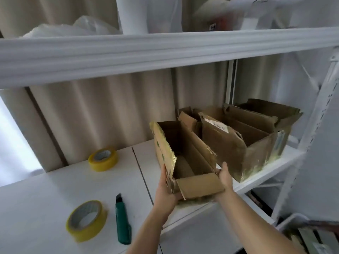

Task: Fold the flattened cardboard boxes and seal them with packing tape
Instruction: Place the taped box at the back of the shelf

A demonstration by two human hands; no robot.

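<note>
An open-topped brown cardboard box with its flaps up is held over the white shelf. My left hand grips its near left corner from below and the side. My right hand holds its near right edge, thumb up along the side. Behind it on the right stands a larger worn cardboard box with more folded cardboard inside. Two yellow rolls of packing tape lie on the white surface: one near and one farther back.
A green utility knife lies between the near tape roll and my left arm. A white upper shelf beam crosses overhead with plastic bags on it. A shelf upright stands at the right. Beige curtains hang behind.
</note>
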